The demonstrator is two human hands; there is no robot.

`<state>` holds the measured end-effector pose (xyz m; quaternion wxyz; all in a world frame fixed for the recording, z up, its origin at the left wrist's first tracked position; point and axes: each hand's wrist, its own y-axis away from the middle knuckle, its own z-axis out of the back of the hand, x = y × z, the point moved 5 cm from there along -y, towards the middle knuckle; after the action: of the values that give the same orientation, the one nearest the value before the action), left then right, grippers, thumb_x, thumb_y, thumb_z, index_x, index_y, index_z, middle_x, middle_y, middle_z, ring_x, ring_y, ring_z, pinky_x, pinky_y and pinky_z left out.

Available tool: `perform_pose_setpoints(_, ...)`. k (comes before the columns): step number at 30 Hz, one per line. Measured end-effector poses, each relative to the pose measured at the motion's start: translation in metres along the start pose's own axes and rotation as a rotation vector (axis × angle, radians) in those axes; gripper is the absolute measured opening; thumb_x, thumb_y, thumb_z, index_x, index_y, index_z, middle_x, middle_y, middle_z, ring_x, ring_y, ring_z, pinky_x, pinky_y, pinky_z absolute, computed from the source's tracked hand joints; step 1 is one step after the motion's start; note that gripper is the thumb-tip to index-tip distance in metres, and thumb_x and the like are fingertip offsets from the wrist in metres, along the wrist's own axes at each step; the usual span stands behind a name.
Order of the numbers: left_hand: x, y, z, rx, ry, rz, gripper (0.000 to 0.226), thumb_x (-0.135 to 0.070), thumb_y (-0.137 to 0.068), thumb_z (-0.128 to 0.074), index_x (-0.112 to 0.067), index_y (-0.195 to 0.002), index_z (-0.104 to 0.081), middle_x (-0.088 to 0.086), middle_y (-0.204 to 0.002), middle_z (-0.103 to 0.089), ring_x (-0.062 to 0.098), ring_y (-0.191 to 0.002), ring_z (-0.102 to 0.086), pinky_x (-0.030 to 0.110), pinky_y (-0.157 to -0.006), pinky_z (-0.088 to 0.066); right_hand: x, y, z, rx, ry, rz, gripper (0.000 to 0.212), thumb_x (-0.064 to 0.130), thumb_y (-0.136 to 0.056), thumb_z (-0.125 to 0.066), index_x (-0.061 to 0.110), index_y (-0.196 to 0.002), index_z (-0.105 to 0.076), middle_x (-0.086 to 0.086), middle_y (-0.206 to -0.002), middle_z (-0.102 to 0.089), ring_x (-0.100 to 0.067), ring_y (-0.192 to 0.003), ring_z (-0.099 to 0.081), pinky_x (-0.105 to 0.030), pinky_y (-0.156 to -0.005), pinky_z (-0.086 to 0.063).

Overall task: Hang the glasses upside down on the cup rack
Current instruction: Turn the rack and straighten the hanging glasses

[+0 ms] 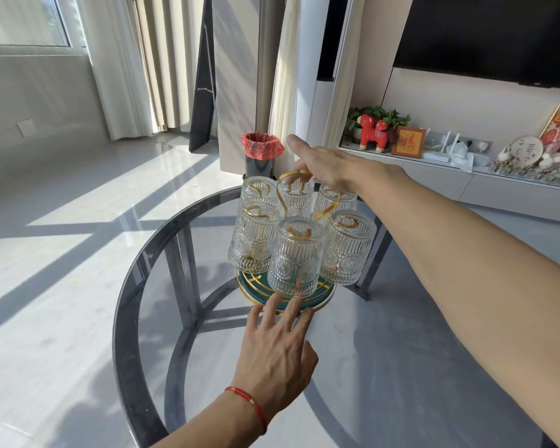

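Observation:
A cup rack with gold wire arms and a round green base (320, 299) stands on a round glass table (136, 318). Several ribbed clear glasses hang upside down on its arms, the nearest glass (296, 258) facing me. My right hand (327, 164) reaches over the rack's top, its fingers curled at the gold loop handle (296, 173) above the far glass (296, 197). My left hand (277, 347), with a red cord at the wrist, rests with spread fingertips on the front rim of the green base, holding nothing.
A dark bin with a red liner (262, 153) stands on the floor just behind the table. A low white cabinet (514, 192) with ornaments runs along the right wall under a black screen. Curtains and a window are at the left.

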<state>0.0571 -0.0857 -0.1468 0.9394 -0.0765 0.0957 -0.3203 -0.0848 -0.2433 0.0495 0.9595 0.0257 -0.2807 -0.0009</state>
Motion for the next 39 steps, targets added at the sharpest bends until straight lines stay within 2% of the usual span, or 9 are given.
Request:
perform_pose_setpoints(3, 0.0, -0.001, 0.0, -0.009, 0.008, -0.001, 0.055, -0.039, -0.089, -0.044, -0.028, -0.143, -0.05, -0.003, -0.157, -0.043, 0.034, -0.141, -0.039, 0.051, -0.114, -0.037, 0.001, -0.004, -0.003, 0.03, -0.031, -0.015, 0.086, 0.073, -0.1, -0.009, 0.022, -0.116, -0.076, 0.014, -0.097, -0.059, -0.018, -0.116, -0.048, -0.028, -0.07, -0.036)
perform_pose_setpoints(8, 0.0, -0.001, 0.0, -0.02, 0.017, -0.006, 0.054, -0.038, -0.089, -0.044, -0.028, -0.141, -0.051, -0.004, -0.156, -0.043, 0.034, -0.14, -0.039, 0.05, -0.113, -0.036, 0.003, -0.009, -0.006, 0.075, -0.055, -0.021, 0.082, 0.068, -0.103, -0.008, 0.023, -0.12, -0.074, 0.004, -0.116, -0.055, -0.017, -0.115, -0.043, -0.036, -0.083, -0.033)
perform_pose_setpoints(11, 0.0, -0.001, 0.0, -0.028, 0.028, -0.008, 0.054, -0.038, -0.087, -0.046, -0.028, -0.14, -0.052, -0.004, -0.154, -0.045, 0.034, -0.139, -0.04, 0.05, -0.112, -0.038, 0.003, -0.012, -0.004, 0.07, -0.044, -0.032, 0.08, 0.068, -0.103, -0.007, 0.027, -0.106, -0.076, 0.006, -0.107, -0.062, -0.015, -0.103, -0.051, -0.035, -0.079, -0.037)
perform_pose_setpoints(15, 0.0, -0.002, 0.0, -0.027, 0.03, -0.003, 0.053, -0.037, -0.087, -0.046, -0.027, -0.14, -0.053, -0.003, -0.154, -0.046, 0.035, -0.139, -0.041, 0.051, -0.112, -0.038, 0.003, -0.013, -0.003, 0.072, -0.048, -0.037, 0.08, 0.066, -0.104, -0.008, 0.023, -0.122, -0.073, 0.014, -0.092, -0.06, -0.004, -0.087, -0.05, -0.031, -0.07, -0.035)
perform_pose_setpoints(19, -0.001, -0.001, 0.001, -0.032, 0.027, -0.003, 0.053, -0.037, -0.087, -0.048, -0.027, -0.139, -0.053, -0.003, -0.153, -0.047, 0.035, -0.138, -0.042, 0.051, -0.112, -0.039, 0.002, -0.014, -0.006, 0.076, -0.062, -0.028, 0.079, 0.065, -0.105, -0.009, 0.021, -0.122, -0.072, 0.004, -0.1, -0.057, -0.016, -0.099, -0.045, -0.038, -0.092, -0.027)
perform_pose_setpoints(25, -0.001, -0.002, 0.002, -0.044, 0.029, -0.005, 0.052, -0.037, -0.087, -0.049, -0.027, -0.137, -0.054, -0.003, -0.152, -0.048, 0.034, -0.138, -0.043, 0.051, -0.111, -0.04, 0.002, -0.014, -0.005, 0.07, -0.009, -0.043, 0.082, 0.068, -0.103, -0.008, 0.02, -0.133, -0.068, -0.006, -0.141, -0.056, -0.021, -0.122, -0.042, -0.039, -0.095, -0.024)
perform_pose_setpoints(28, -0.002, -0.001, 0.002, -0.055, 0.031, -0.007, 0.051, -0.037, -0.085, -0.052, -0.027, -0.135, -0.057, -0.003, -0.149, -0.051, 0.035, -0.136, -0.045, 0.05, -0.109, -0.042, 0.003, -0.012, -0.005, 0.086, 0.02, -0.057, 0.086, 0.069, -0.102, -0.006, 0.015, -0.145, -0.059, -0.008, -0.161, -0.045, -0.029, -0.143, -0.039, -0.038, -0.093, -0.024)
perform_pose_setpoints(32, -0.002, -0.001, 0.001, -0.07, 0.037, -0.012, 0.051, -0.037, -0.085, -0.051, -0.027, -0.134, -0.057, -0.003, -0.148, -0.051, 0.034, -0.134, -0.045, 0.05, -0.108, -0.043, 0.002, -0.011, -0.006, 0.098, 0.006, -0.056, 0.084, 0.066, -0.104, -0.006, 0.016, -0.139, -0.065, -0.011, -0.158, -0.048, -0.024, -0.138, -0.041, -0.037, -0.094, -0.021)
perform_pose_setpoints(39, -0.001, -0.001, 0.001, -0.091, 0.044, -0.021, 0.051, -0.037, -0.083, -0.054, -0.026, -0.132, -0.058, -0.003, -0.146, -0.052, 0.034, -0.132, -0.047, 0.051, -0.107, -0.044, 0.001, -0.013, -0.005, 0.07, 0.045, -0.07, 0.087, 0.07, -0.101, -0.007, 0.018, -0.14, -0.065, -0.014, -0.16, -0.045, -0.034, -0.146, -0.038, -0.041, -0.104, -0.026)
